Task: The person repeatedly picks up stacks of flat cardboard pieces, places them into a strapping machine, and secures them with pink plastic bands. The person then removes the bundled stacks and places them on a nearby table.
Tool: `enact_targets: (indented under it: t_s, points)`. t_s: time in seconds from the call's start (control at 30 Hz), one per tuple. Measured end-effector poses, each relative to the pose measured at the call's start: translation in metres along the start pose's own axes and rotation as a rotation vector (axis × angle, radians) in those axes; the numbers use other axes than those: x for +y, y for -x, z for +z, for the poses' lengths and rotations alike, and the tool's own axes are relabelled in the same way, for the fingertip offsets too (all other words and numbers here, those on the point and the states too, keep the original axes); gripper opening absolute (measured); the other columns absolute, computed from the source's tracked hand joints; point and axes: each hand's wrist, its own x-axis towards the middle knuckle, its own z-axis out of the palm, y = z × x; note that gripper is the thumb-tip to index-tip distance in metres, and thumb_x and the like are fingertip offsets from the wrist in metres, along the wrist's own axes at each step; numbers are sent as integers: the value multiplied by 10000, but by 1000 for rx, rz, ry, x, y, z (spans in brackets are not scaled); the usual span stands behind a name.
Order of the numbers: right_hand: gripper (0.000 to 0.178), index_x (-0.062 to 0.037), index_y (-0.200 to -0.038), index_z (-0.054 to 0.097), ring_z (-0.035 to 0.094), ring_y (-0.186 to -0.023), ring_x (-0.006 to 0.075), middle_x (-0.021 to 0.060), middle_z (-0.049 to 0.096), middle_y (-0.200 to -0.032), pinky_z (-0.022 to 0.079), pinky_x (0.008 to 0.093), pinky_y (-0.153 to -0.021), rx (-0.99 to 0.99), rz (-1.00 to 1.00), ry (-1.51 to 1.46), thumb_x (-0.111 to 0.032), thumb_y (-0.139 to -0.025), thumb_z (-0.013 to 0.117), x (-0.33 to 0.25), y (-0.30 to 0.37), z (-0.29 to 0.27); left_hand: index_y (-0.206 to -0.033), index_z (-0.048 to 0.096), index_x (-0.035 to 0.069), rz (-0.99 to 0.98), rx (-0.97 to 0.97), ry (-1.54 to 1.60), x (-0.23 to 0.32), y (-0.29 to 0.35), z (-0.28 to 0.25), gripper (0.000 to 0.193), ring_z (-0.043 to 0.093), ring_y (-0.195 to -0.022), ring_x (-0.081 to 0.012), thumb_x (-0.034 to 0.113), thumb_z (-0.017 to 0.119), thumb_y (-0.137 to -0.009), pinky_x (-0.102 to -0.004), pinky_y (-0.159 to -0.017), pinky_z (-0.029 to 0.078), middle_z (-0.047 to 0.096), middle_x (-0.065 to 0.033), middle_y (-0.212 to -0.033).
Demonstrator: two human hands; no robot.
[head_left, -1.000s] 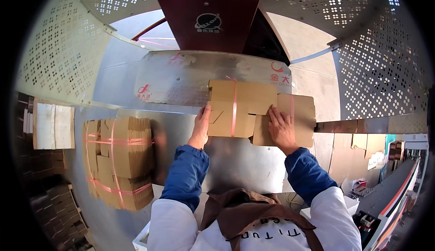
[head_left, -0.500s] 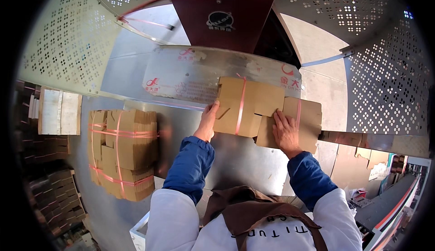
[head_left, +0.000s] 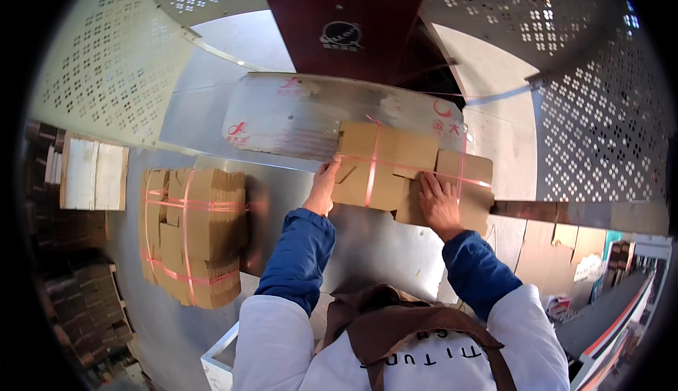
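Note:
A bundle of flat brown cardboard box blanks (head_left: 406, 149) lies on the metal worktable in front of me. Pink plastic straps (head_left: 375, 158) cross its left and right parts, and another strand runs lengthwise over it. My left hand (head_left: 323, 189) grips the bundle's left edge. Flat on top of the right part rests my right hand (head_left: 439, 204), fingers stretched out and slightly spread, pressing near the lengthwise strand. To the left stands a second bundle of cardboard blanks (head_left: 205, 228), bound with pink straps in both directions.
A dark red machine housing (head_left: 344, 24) rises beyond the bundle. Curved perforated guards (head_left: 597, 129) enclose the area on both sides. Stacked cardboard (head_left: 85, 306) stands at the far left. A grey conveyor-like surface (head_left: 607, 320) lies at the lower right.
A pink strand now lies lengthwise across the bundle, where before only crosswise straps showed. The strand and dark tip at the upper left are gone from there. Both hands keep nearly the same place.

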Motion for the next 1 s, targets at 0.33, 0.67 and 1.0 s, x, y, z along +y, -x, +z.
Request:
enact_targets:
  t_s: [0.33, 0.67, 1.0]
  points:
    - [451, -44, -1290, 579, 527, -1030, 258, 60, 548, -1309, 442, 381, -869, 19, 1, -100, -234, -882, 612, 3, -1, -4, -1203, 517, 60, -9, -87, 15, -8, -8, -7, 540, 620, -998, -183, 486, 678, -913, -345, -816, 535, 612, -78, -1125]
    - [442, -28, -1276, 574, 527, -1020, 259, 72, 550, -1305, 441, 374, -871, 72, -36, -106, -230, -884, 609, 3, -2, -2, -1245, 486, 32, -15, -128, 46, -5, -8, -7, 582, 609, -1049, -174, 479, 673, -923, -334, -873, 531, 593, -76, -1179]
    - [470, -30, -1294, 576, 506, -1137, 283, 77, 539, -1321, 435, 379, -960, 65, -14, -140, -239, -876, 620, 3, -5, -1, -1279, 492, 65, -3, -69, -20, 0, -5, -2, 549, 570, -1123, -190, 476, 637, -945, -352, -920, 499, 572, -86, -1232]
